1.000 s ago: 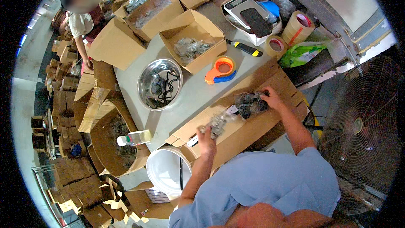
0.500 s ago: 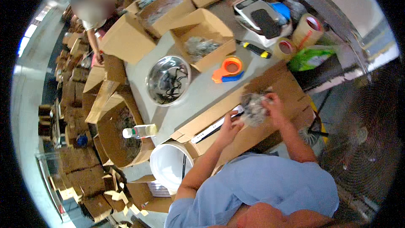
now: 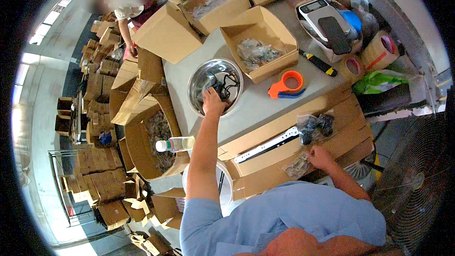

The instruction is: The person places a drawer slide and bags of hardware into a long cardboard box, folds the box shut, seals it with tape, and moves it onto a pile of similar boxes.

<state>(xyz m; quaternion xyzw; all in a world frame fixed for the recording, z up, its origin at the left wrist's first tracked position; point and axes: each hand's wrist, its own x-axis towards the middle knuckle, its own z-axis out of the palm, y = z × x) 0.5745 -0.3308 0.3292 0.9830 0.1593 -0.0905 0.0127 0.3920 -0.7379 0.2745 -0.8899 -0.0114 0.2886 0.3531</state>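
Observation:
My left hand point(image 3: 213, 102) reaches into the shiny metal bowl point(image 3: 193, 107), its fingers closed at black cords point(image 3: 232, 83); what it grips is hidden. My right hand point(image 3: 321, 157) is closed over the cardboard, pinching the edge of a small clear bag with pale parts point(image 3: 298, 165). Just beyond it lies a clear plastic bag with dark parts point(image 3: 316, 129). A white-and-black slide rail point(image 3: 266, 147) lies beside that bag on the flattened cardboard point(image 3: 258, 173).
An orange tape dispenser point(image 3: 290, 84) and a yellow-black utility knife point(image 3: 321, 64) lie beyond the cardboard. An open carton point(image 3: 282, 23) holds small bags. At left are a bottle point(image 3: 182, 144), a white bucket point(image 3: 226, 194) and another carton point(image 3: 130, 137). A co-worker's arm point(image 3: 125, 33) shows far left.
My left hand has left the rail and gone into the metal bowl. The clear bag between my hands now lies on the cardboard, and my right hand has drawn nearer to me.

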